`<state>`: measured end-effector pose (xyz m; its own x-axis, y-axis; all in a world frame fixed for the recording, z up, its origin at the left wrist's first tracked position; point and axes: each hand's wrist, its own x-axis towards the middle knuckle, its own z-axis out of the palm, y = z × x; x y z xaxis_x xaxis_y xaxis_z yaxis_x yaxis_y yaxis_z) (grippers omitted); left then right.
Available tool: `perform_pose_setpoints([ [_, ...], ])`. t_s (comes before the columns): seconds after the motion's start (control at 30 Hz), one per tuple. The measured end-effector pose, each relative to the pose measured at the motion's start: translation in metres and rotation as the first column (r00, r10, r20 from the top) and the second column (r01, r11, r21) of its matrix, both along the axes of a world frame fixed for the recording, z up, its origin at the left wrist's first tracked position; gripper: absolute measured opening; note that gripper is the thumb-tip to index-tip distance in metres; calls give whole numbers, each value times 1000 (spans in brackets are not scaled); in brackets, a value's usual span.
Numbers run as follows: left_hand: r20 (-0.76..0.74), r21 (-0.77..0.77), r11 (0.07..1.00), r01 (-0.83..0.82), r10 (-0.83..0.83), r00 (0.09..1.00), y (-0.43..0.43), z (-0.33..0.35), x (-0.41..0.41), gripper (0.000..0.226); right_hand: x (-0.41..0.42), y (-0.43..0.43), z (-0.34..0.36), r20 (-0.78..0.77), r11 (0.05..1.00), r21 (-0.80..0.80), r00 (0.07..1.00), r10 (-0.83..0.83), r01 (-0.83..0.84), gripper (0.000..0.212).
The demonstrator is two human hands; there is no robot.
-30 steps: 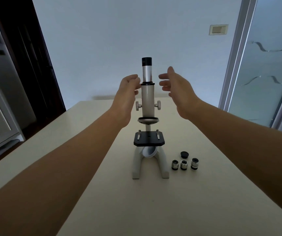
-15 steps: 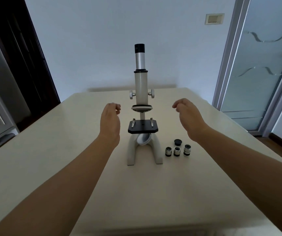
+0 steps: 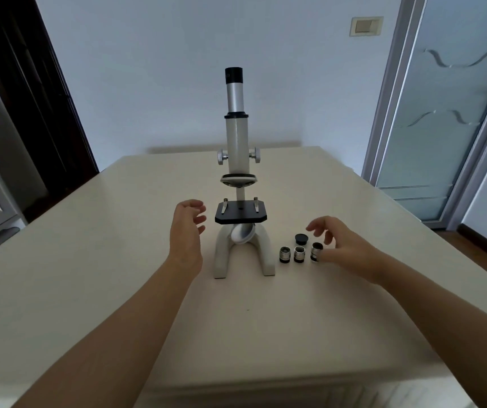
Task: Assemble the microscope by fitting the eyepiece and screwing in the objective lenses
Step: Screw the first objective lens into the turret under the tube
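Right hand at rightmost lens — left hand (loose)

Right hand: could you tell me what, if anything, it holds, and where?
Nothing yet: the right hand is spread over the rightmost lens, thumb at its side, not closed.

A single wide-angle view, worn on the person's head, looks forward and down along both forearms onto the counter. It faces the far wall, with the microscope upright at centre, near the camera. The left hand and right hand sit mid-frame. The counter's near edge crosses the bottom.
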<state>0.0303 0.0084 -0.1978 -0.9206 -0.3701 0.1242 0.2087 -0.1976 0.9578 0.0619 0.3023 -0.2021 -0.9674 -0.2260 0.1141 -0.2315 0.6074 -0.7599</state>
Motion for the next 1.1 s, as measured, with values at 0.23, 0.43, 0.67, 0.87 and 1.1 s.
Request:
perform_pose_setpoints([
  [0.23,-74,-108,993,37,-45,996,5,-6,3,22,1,2,-22,-76,996,31,994,-78,81,43],
  [0.43,-130,-176,980,93,-117,985,12,-12,6,17,-1,1,-28,-142,979,60,972,-187,197,22],
  [0.67,-180,-206,968,146,-184,966,16,-8,5,29,-4,-7,4,-254,973,-170,947,-194,154,26],
  [0.87,-142,-308,916,259,-313,939,16,1,-2,24,-19,-48,36,-280,962,-271,953,-120,42,40],
  [1.1,-88,-408,867,285,-349,933,14,11,-9,21,-40,-86,53,-248,971,-237,968,-48,-13,43],
])
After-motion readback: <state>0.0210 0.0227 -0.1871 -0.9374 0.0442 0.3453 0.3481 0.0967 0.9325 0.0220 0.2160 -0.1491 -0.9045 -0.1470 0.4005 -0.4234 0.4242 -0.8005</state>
